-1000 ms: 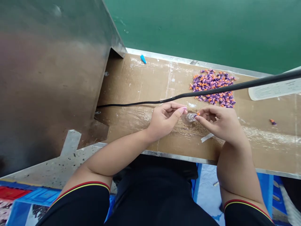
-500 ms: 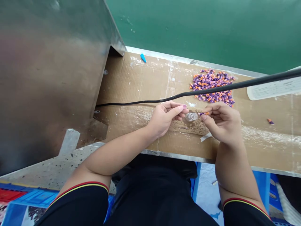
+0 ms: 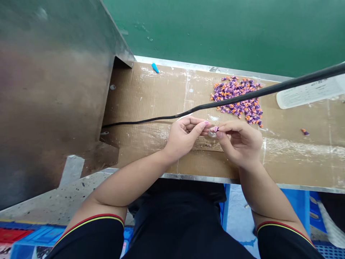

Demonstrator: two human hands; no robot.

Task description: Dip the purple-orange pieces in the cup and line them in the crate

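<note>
My right hand (image 3: pixel 239 142) pinches a small pink-and-purple figure piece (image 3: pixel 215 129) between thumb and forefinger. Facing it from the left, my left hand (image 3: pixel 184 136) has its thumb pressed against the forefinger. A pinkish spot shows at that thumb's tip, but I cannot tell whether it is a nail or a tiny part. Just under the fingertips of both hands stands a small clear cup (image 3: pixel 211 134), partly covered by them. Beyond my right hand lies a heap of small purple, pink and orange figure pieces (image 3: pixel 237 95).
A black cable (image 3: pixel 167 117) crosses above the cardboard-covered bench (image 3: pixel 161 93). At the left rises a large metal housing (image 3: pixel 54 90). A blue tapered piece (image 3: pixel 155 68) lies at the back, a single figure piece (image 3: pixel 305 132) at the right, and a translucent white container (image 3: pixel 309 91) behind it.
My right hand has moved left, bringing the figure piece close to my left fingertips and over the clear cup. The pink side of the piece now shows. The whole view has shifted slightly.
</note>
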